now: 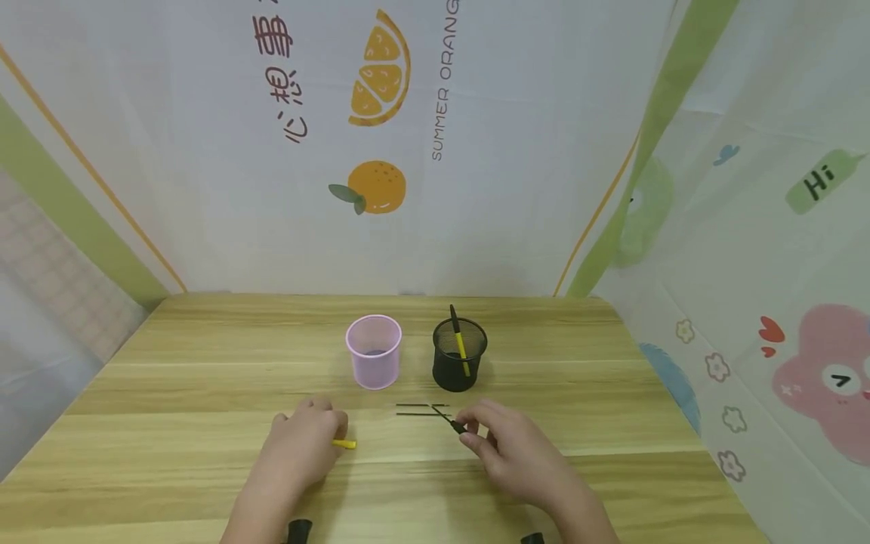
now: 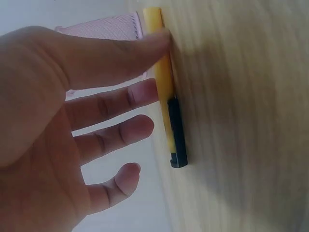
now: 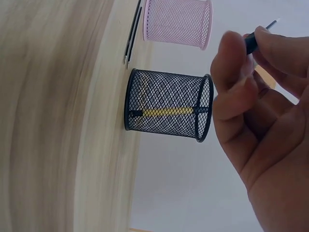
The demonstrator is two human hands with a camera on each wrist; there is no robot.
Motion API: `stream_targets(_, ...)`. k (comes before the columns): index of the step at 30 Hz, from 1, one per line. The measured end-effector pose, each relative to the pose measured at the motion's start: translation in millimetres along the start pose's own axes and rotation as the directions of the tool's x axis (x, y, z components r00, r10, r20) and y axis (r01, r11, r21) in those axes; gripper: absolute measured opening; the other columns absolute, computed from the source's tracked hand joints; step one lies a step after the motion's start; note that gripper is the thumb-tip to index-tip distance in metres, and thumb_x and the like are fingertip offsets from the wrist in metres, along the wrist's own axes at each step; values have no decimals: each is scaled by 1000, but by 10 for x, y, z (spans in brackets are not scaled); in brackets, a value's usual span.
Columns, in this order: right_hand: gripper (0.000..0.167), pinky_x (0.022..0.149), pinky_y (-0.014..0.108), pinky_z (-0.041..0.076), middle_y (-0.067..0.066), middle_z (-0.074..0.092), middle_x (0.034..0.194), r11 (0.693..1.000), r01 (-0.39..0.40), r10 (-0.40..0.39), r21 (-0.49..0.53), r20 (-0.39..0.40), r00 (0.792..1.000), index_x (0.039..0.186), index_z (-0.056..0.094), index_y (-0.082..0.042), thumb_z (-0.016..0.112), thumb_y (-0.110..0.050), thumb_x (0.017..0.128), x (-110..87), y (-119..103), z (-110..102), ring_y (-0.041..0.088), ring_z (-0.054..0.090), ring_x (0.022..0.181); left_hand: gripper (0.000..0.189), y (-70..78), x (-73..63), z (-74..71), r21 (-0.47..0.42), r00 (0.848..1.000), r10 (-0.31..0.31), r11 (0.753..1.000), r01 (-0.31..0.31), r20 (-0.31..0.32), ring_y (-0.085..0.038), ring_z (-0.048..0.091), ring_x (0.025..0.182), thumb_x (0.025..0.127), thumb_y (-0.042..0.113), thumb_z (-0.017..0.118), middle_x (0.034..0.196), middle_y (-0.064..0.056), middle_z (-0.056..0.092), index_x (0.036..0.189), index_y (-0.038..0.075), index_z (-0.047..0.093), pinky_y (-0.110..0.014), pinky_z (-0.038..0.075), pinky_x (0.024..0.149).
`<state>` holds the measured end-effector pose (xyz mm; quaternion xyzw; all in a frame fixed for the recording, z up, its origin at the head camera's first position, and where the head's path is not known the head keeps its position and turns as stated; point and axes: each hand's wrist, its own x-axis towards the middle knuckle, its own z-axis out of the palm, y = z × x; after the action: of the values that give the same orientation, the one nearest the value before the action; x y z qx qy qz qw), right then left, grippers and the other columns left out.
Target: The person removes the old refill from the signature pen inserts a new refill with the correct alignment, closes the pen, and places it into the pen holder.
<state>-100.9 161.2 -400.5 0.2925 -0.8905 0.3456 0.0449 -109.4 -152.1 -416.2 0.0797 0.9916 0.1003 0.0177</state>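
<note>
My left hand [image 1: 306, 444] is low over the table, left of centre. Between its thumb and index finger it pinches a yellow pen barrel [image 2: 165, 79] with a black clip; the other fingers are loosely bent. On the right, my right hand [image 1: 508, 453] holds a black pen tip section [image 1: 458, 427] between thumb and fingertips, with a thin dark refill [image 1: 440, 413] sticking out of it toward the upper left. Two more thin refills [image 1: 408, 415] lie side by side on the table between the hands, partly crossed in view by the held one.
Behind the hands stand a pink mesh pen holder [image 1: 376, 372] and, to its right, a black mesh pen holder [image 1: 454, 375]. A yellow and black pen [image 1: 460, 344] leans inside the black one. A printed curtain [image 1: 476, 227] hangs along the table's back edge.
</note>
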Motion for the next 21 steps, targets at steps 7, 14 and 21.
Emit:
stream_targets(7, 11, 66, 18, 50, -11, 64, 97, 1000, -17, 17, 9, 35, 999, 112, 71, -19, 70, -14, 102, 1, -12, -8, -5, 49, 70, 29, 3, -5, 46, -9, 1000, 23, 1000, -23, -16, -22, 53, 90, 81, 22, 90, 85, 2, 56, 75, 22, 61, -54, 48, 76)
stream_targets(14, 11, 71, 19, 52, -10, 65, 101, 999, -32, 30, 23, 84, 996, 115, 71, -20, 67, -16, 105, -12, -9, -9, -4, 51, 77, 24, 20, -8, 51, -6, 999, 39, 999, -39, -26, -20, 58, 89, 88, 25, 85, 84, 4, 59, 79, 21, 63, -52, 49, 76)
stream_targets(21, 13, 73, 19, 51, -11, 63, 102, 1000, -13, 12, 3, 68, 998, 114, 71, -21, 67, -13, 105, -17, -4, -4, -3, 52, 81, 12, 117, -16, -26, -44, 989, 94, 994, -99, -110, -14, 69, 86, 93, 24, 81, 88, 11, 72, 92, 24, 69, -50, 52, 79)
